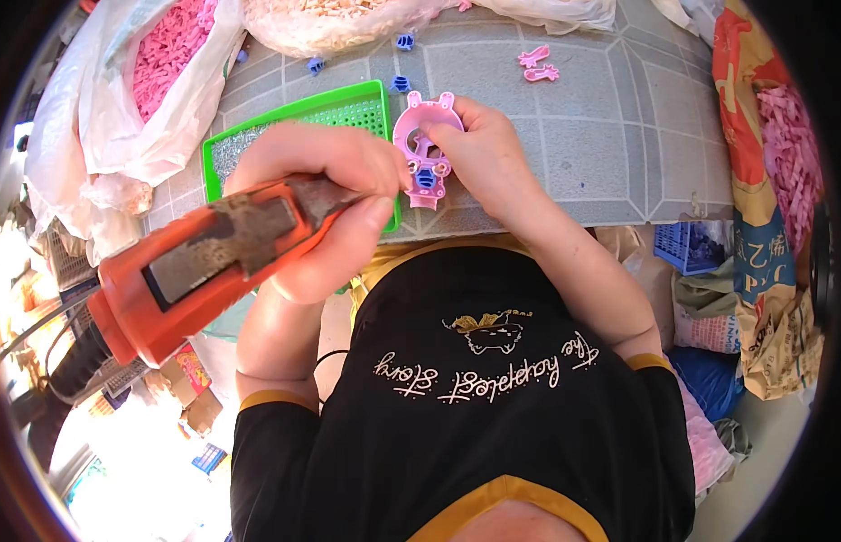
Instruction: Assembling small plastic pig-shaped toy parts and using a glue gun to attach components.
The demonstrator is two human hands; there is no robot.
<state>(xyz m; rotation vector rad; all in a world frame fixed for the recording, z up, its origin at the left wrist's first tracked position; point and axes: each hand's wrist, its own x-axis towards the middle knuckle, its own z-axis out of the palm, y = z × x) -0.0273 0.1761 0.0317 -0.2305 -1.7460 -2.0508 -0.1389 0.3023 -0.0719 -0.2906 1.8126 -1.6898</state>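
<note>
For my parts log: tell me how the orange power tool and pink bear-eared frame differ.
The power tool is orange with scuffed patches; the bear-eared frame is pink. The tool is bulkier; the frame, smaller, has openings. The left hand grips the tool; the right hand holds the frame. Both are held.

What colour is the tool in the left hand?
The tool is mainly orange-red, clearest in the head view.

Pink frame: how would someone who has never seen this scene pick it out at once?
On the grey table, find the green tray. By its right rim, the right hand grips the pink frame. Two round ears and a blue piece set it apart from the small pink pieces farther right.
</note>
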